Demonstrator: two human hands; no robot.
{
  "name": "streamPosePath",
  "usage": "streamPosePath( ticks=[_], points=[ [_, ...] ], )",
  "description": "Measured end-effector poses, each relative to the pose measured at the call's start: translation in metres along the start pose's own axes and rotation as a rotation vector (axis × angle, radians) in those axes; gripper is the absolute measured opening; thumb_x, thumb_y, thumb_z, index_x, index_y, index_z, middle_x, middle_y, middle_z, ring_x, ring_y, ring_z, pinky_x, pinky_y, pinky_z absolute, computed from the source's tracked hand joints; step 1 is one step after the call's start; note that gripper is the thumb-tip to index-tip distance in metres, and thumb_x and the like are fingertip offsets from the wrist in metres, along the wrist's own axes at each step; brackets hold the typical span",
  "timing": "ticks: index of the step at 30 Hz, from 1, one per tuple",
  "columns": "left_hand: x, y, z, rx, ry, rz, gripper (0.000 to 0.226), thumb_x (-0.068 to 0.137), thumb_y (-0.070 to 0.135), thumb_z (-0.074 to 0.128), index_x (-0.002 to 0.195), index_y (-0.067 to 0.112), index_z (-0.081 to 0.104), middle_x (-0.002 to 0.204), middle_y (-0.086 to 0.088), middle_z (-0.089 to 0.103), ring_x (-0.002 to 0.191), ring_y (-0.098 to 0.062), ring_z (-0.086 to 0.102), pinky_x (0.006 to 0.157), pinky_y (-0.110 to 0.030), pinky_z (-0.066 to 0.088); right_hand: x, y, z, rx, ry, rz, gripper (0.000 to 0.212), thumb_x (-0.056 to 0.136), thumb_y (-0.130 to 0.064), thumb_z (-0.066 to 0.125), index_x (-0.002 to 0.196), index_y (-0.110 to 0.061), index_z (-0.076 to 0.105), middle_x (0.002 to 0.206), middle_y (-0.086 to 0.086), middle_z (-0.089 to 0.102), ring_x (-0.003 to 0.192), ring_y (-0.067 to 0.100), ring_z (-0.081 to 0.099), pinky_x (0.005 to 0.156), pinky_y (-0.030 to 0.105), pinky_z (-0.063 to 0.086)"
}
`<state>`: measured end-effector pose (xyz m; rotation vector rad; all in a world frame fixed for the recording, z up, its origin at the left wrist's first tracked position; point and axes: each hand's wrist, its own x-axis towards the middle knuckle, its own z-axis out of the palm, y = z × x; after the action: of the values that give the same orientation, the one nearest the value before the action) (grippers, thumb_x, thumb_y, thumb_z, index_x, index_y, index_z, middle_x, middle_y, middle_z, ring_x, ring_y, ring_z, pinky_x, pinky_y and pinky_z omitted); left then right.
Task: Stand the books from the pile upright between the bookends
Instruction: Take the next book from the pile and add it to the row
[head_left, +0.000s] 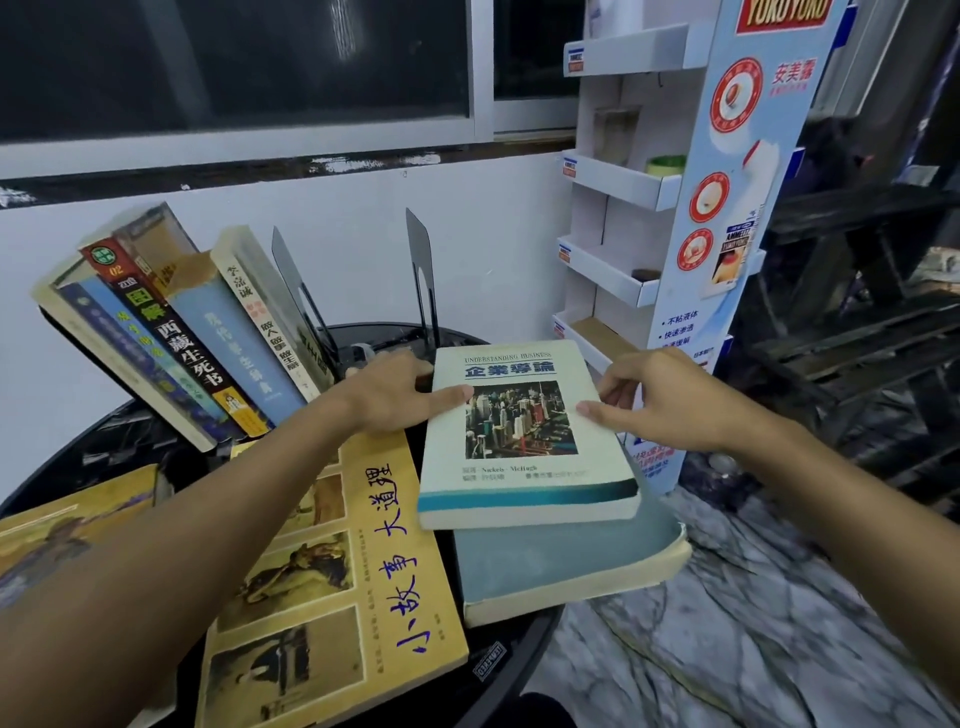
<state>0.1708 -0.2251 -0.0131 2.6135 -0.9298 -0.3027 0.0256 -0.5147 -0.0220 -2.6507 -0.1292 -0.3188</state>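
You gripped the pale book (524, 441) with your left hand (387, 392) and right hand (670, 400), fingers (618, 387) curled round its side edges, thumbs on the cover. It lay flat on a grey book (561, 561) on the bench (509, 670), just before the bookends (423, 270); leaning books (171, 332) stood left of them.

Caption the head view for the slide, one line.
Left hand and right hand grip a pale green paperback lying on a grey-blue book, near two black metal bookends and leaning books.
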Motion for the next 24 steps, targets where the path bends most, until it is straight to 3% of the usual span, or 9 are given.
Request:
streamPosePath(
  ticks=[4, 9, 11, 15, 19, 24],
  points=[
    [0.006, -0.008, -0.005, -0.052, -0.064, -0.012, 0.055, 0.085, 0.079, 0.045, 0.118, 0.041, 0.067, 0.105, 0.012, 0.069, 0.104, -0.014, 0.064, 0.089, -0.032, 0.048, 0.001, 0.005, -0.001, 0.114, 0.069, 0.024, 0.04, 0.078, -0.067, 0.063, 0.085, -0.031, 0.076, 0.082, -0.019, 0.073, 0.08, 0.005, 0.066, 0.064, 0.017, 0.048],
    [0.008, -0.018, -0.007, -0.113, -0.098, -0.089, 0.081, 0.08, 0.083, 0.046, 0.141, 0.029, 0.058, 0.124, 0.012, 0.068, 0.111, -0.012, 0.063, 0.1, -0.033, 0.045, 0.02, 0.017, 0.007, 0.162, 0.029, 0.134, 0.051, 0.078, -0.072, 0.057, 0.102, -0.029, 0.071, 0.098, -0.014, 0.069, 0.093, 0.007, 0.063, 0.075, 0.024, 0.05],
    [0.009, -0.021, -0.007, -0.127, -0.103, -0.098, 0.085, 0.077, 0.085, 0.045, 0.141, 0.03, 0.058, 0.128, 0.01, 0.066, 0.114, -0.013, 0.062, 0.101, -0.033, 0.044, 0.027, 0.023, 0.011, 0.209, -0.04, 0.166, 0.049, 0.083, -0.072, 0.054, 0.104, -0.031, 0.069, 0.103, -0.014, 0.07, 0.099, 0.008, 0.064, 0.079, 0.024, 0.048],
    [0.008, -0.016, -0.007, -0.178, -0.121, -0.063, 0.048, 0.091, 0.069, 0.049, 0.129, 0.041, 0.056, 0.111, 0.021, 0.064, 0.102, -0.001, 0.059, 0.085, -0.023, 0.041, 0.036, 0.026, 0.016, 0.301, -0.145, 0.191, 0.047, 0.089, -0.066, 0.051, 0.112, -0.029, 0.068, 0.109, -0.015, 0.07, 0.105, 0.008, 0.063, 0.083, 0.022, 0.044],
    [0.007, -0.017, -0.005, -0.227, -0.106, -0.026, 0.057, 0.087, 0.07, 0.053, 0.134, 0.038, 0.058, 0.119, 0.018, 0.066, 0.107, -0.002, 0.06, 0.087, -0.021, 0.042, 0.037, 0.027, 0.017, 0.329, -0.133, 0.19, 0.04, 0.085, -0.064, 0.057, 0.112, -0.036, 0.065, 0.107, -0.021, 0.069, 0.101, -0.004, 0.062, 0.081, 0.019, 0.041],
    [0.006, -0.024, -0.001, -0.299, -0.003, 0.024, 0.073, 0.073, 0.084, 0.063, 0.128, 0.035, 0.064, 0.117, 0.019, 0.071, 0.11, 0.0, 0.064, 0.105, -0.033, 0.048, 0.036, 0.02, 0.011, 0.332, -0.069, 0.147, 0.042, 0.084, -0.06, 0.065, 0.119, -0.038, 0.063, 0.118, -0.023, 0.067, 0.105, -0.005, 0.061, 0.079, 0.017, 0.043]
  ],
)
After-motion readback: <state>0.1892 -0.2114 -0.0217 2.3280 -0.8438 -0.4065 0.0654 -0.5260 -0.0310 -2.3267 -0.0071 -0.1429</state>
